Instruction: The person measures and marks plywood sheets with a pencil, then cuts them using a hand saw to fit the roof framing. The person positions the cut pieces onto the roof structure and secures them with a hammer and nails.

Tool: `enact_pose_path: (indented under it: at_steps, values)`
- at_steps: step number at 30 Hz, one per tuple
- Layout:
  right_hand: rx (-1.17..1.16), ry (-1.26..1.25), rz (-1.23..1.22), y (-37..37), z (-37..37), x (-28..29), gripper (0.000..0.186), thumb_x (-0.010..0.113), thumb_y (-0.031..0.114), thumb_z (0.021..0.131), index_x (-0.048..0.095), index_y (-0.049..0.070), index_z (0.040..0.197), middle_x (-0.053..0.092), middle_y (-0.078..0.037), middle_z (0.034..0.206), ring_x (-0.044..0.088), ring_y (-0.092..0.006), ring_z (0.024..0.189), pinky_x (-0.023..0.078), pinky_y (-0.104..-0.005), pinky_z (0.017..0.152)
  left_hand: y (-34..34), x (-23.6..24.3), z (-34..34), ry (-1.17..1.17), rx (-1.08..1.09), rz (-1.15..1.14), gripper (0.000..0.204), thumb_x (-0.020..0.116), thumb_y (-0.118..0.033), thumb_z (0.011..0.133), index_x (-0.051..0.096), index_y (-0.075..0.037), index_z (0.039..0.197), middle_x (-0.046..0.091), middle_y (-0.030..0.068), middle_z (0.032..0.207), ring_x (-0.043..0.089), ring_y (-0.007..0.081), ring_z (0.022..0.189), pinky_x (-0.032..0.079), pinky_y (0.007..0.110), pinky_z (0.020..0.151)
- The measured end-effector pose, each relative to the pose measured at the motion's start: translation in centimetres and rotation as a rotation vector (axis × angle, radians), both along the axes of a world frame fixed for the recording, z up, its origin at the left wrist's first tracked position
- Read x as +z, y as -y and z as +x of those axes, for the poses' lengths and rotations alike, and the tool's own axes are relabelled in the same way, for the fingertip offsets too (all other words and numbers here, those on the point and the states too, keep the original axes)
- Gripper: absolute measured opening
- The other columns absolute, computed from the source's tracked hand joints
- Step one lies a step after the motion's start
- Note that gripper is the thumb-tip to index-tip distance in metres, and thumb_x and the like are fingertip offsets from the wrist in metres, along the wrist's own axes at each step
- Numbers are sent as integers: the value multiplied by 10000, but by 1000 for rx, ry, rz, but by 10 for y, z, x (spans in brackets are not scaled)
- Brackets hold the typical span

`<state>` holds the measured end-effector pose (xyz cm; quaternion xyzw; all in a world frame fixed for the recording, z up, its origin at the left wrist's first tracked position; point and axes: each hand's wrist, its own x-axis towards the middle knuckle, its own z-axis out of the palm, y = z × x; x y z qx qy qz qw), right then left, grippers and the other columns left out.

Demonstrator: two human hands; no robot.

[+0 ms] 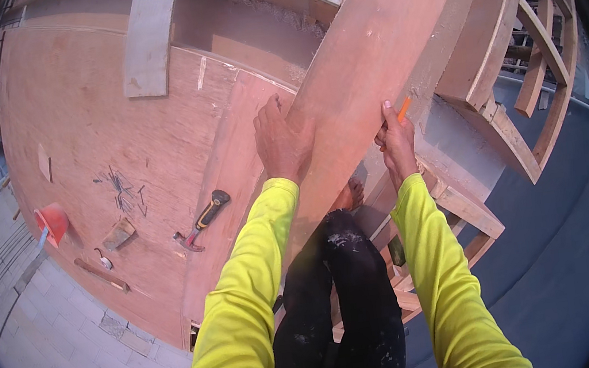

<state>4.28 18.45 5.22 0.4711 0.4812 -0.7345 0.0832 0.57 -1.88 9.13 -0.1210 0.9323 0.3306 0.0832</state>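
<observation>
A long reddish plywood strip (366,50) runs slantwise from the far top down toward my legs. My left hand (283,141) lies at its left edge with the fingers stretched forward; its thumb is hard to make out. At the strip's right edge, my right hand (397,140) is closed around an orange pencil (404,109), thumb on top. Most of the pencil is hidden in the fingers. Left of my left forearm, a claw hammer (203,221) with a black and yellow handle lies on the plywood surface (179,139).
Nails (119,191), a small wood block (119,234), a stick (102,274) and a red-orange container (53,222) lie to the left. A pale board (150,40) spans a recess at the far side. Curved timber framing (542,43) stands at right, above dark ground.
</observation>
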Motion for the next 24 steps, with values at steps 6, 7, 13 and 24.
enact_pose_path:
  at_steps: [6, 7, 13, 24]
  values:
    - [76, -92, -102, -1, 7, 28, 308, 676, 383, 989, 562, 147, 825, 412, 72, 584, 332, -49, 445, 239, -241, 422, 68, 67, -1, 541, -112, 179, 732, 835, -388, 719, 593, -2, 1292, 641, 217, 1210, 610, 340, 1150, 495, 444, 974]
    - [118, -121, -100, -3, 6, 35, 315, 681, 386, 984, 560, 147, 818, 408, 74, 577, 332, -49, 445, 240, -241, 422, 67, 83, -3, 430, -194, 8, 743, 842, -396, 708, 601, 0, 1289, 648, 221, 1206, 623, 343, 1133, 500, 440, 970]
    - [264, -138, -51, 19, 2, 83, 333, 670, 392, 991, 562, 141, 801, 397, 81, 557, 328, -49, 449, 243, -249, 429, 138, 24, 63, 403, -207, 17, 728, 836, -353, 714, 611, 15, 1300, 707, 179, 1017, 689, 330, 938, 536, 388, 924]
    - [442, -75, 100, 52, -98, 124, 473, 576, 414, 1034, 597, 8, 1277, 714, -82, 950, 311, -38, 480, 271, -229, 444, 105, 212, 14, -182, -212, -69, 296, 779, -96, 679, 649, -53, 942, 633, 130, 852, 640, 341, 802, 511, 417, 698]
